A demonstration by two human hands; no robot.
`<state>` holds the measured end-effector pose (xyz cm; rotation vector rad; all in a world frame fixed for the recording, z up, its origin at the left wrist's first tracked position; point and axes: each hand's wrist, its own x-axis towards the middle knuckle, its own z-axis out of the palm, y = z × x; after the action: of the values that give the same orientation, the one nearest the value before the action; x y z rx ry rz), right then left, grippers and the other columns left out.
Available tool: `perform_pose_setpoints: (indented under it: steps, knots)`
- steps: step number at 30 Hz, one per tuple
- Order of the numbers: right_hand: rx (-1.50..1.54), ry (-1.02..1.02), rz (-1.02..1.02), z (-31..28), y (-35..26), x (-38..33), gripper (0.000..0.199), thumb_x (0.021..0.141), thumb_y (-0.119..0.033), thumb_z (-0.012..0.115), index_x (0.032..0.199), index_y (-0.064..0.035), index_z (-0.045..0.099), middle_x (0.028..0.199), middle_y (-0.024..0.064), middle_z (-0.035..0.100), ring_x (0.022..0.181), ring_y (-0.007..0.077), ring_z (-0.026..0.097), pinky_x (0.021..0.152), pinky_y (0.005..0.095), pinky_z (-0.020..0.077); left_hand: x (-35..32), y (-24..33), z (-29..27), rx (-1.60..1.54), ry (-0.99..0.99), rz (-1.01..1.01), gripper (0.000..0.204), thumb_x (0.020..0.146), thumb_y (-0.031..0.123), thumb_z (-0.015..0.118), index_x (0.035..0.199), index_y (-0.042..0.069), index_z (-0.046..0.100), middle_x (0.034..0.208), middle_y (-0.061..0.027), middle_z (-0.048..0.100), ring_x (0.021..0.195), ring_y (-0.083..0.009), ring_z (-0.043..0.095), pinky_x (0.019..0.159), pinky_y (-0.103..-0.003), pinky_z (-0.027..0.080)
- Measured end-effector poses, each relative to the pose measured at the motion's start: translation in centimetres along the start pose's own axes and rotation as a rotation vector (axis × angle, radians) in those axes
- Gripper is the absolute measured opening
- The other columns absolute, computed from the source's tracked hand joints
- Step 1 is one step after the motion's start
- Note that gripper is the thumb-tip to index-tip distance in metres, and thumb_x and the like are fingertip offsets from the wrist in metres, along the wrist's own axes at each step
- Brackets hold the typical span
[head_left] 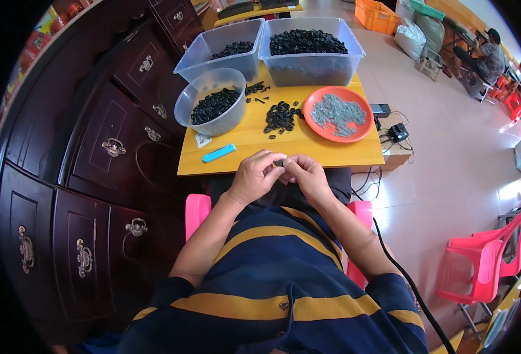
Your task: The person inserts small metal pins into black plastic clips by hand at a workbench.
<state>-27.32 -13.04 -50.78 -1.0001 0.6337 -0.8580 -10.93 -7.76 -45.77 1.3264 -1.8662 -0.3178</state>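
Between the fingertips of both my hands, just off the table's near edge, is a small black plastic part (280, 163). My left hand (257, 177) pinches it from one side, and my right hand (306, 176) from the other. Its finer shape is too small to tell. Beyond my hands lies a loose pile of small black parts (280, 117) on the yellow table (251, 141). To the right of that pile, an orange-red plate (355, 138) holds many small grey metal pieces (336, 112). A blue, flat, long-shaped tool (219, 153) rests near the left front edge.
A round clear tub (232, 115) of black parts stands on the table's left. Two clear bins, one left (200, 59) and one right (307, 71), stand behind it. Dark drawers (95, 141) line the left side. A pink chair (479, 265) and a seated person (489, 59) are right.
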Motion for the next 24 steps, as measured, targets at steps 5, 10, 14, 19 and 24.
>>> perform_pose_setpoints:
  steps: [5,10,14,19,24]
  knots:
    - [-0.157,-0.083,0.088,-1.2,-0.4,-0.4,0.018,0.095,-0.02,0.067,0.092,-0.0024,0.067,0.078,-0.0002,0.064,0.069,0.0072,0.056,0.063,0.0214,0.0439,-0.6,-1.3,-0.7,-0.37,-0.198,-0.345,0.014,0.086,-0.001,0.068,0.1,0.0,0.07,0.078,-0.0105,0.068,0.07,-0.0145,0.066,0.062,-0.026,0.051]
    - [-0.299,-0.134,0.084,-2.0,-0.6,-0.5,0.011,0.089,-0.009,0.069,0.096,-0.0004,0.066,0.083,0.0001,0.065,0.075,0.0094,0.061,0.07,0.0245,0.0511,2.2,-2.8,-5.3,0.004,-0.784,-0.242,0.02,0.083,0.015,0.066,0.097,0.004,0.074,0.088,-0.0134,0.074,0.082,-0.0237,0.072,0.078,-0.035,0.055]
    - [-0.318,-0.149,0.024,-2.4,0.9,0.2,0.019,0.086,0.001,0.069,0.104,-0.0009,0.064,0.086,0.0008,0.067,0.079,0.0102,0.063,0.074,0.0255,0.053,10.2,-6.9,-11.4,0.193,-0.427,-0.183,0.019,0.084,0.007,0.061,0.098,0.005,0.073,0.093,-0.0121,0.073,0.085,-0.0238,0.07,0.079,-0.037,0.055]
    - [-0.42,-0.118,-0.099,-2.3,1.1,0.3,0.022,0.085,0.002,0.07,0.107,-0.0014,0.064,0.089,0.0019,0.068,0.082,0.0111,0.065,0.077,0.0258,0.0546,16.2,-6.3,-13.2,-0.016,0.169,-0.183,0.059,0.09,0.0,0.062,0.146,0.002,0.044,0.107,-0.0072,0.069,0.083,-0.0109,0.063,0.079,-0.026,0.054]
    - [-0.417,-0.182,-0.07,-1.9,0.9,0.0,0.021,0.086,0.003,0.069,0.106,-0.0016,0.066,0.09,0.0027,0.069,0.082,0.0115,0.066,0.076,0.0259,0.055,8.4,-6.8,-5.3,-0.084,-0.168,-0.231,0.025,0.089,0.01,0.069,0.113,0.004,0.071,0.091,-0.0027,0.071,0.079,-0.0094,0.065,0.071,-0.029,0.053]
